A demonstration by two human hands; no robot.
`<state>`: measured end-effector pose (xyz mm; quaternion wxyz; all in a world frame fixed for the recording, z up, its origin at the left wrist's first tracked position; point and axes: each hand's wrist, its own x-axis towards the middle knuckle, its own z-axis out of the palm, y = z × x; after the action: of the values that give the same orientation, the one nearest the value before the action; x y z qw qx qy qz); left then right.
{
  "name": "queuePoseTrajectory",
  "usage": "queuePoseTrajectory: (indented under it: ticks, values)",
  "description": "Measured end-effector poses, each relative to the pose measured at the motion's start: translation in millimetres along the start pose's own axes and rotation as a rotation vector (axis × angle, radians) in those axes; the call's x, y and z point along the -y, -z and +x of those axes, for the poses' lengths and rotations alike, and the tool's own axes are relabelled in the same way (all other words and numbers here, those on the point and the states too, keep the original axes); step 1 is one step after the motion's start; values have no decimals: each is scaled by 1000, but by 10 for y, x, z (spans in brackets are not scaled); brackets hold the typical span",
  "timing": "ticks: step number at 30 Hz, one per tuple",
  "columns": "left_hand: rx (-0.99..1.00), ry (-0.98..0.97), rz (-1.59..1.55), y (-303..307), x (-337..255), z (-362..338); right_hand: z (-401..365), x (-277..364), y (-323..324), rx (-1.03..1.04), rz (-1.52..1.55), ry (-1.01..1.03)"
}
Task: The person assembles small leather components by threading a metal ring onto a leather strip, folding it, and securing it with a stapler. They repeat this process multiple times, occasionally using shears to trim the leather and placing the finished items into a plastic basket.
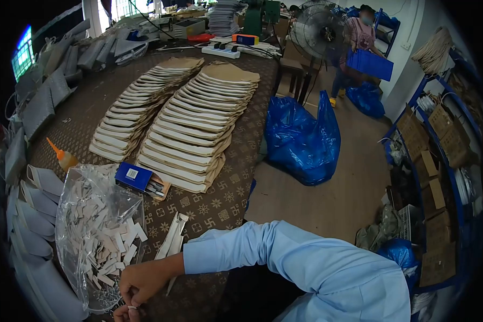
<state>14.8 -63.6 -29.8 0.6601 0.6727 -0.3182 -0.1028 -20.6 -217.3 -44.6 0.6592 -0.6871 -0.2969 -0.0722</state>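
I wear a light blue shirt, and its long right sleeve [287, 248] takes up much of the near right of my view. The cloth is plain, one even pale shade, loosely cut and softly rumpled, with the deepest folds around the elbow and shallower ones along the forearm. Toward the shoulder run faint lines; I cannot tell creases from seams. The sleeve ends in a broad cuff [199, 256] with a straight, neat edge at my wrist. Beyond it my right hand [147, 276] is bare, and so are the visible fingers of my left hand [125, 314], largely cut off at the near edge.
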Motion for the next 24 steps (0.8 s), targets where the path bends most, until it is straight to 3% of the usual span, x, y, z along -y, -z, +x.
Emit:
queuePoseTrajectory:
  ticks: [2,3,5,8,12,15,17,20,22,24]
  values:
    - [12,18,-36,6,24,-20,-10,144,28,33,225,-118]
    - [14,28,-50,24,31,-41,-26,176,47,33,232,-119]
    - [18,51,-71,82,38,-90,-33,214,65,78,316,-319]
    - [42,91,-111,118,71,-150,-45,245,82,143,401,-379]
    - [57,154,-155,177,111,-280,-61,236,65,154,411,-278]
    - [-97,235,-153,229,3,-436,-29,181,27,71,270,-216]
    - [-193,214,-40,78,-159,-433,-36,193,33,27,171,-191]
    - [-174,-32,190,131,-34,-445,-38,226,17,-45,87,-299]
    - [-84,-178,378,116,-114,-403,-16,305,20,-106,-148,-266]
    - [-83,-162,395,136,-125,-393,-7,344,-4,-100,-95,-292]
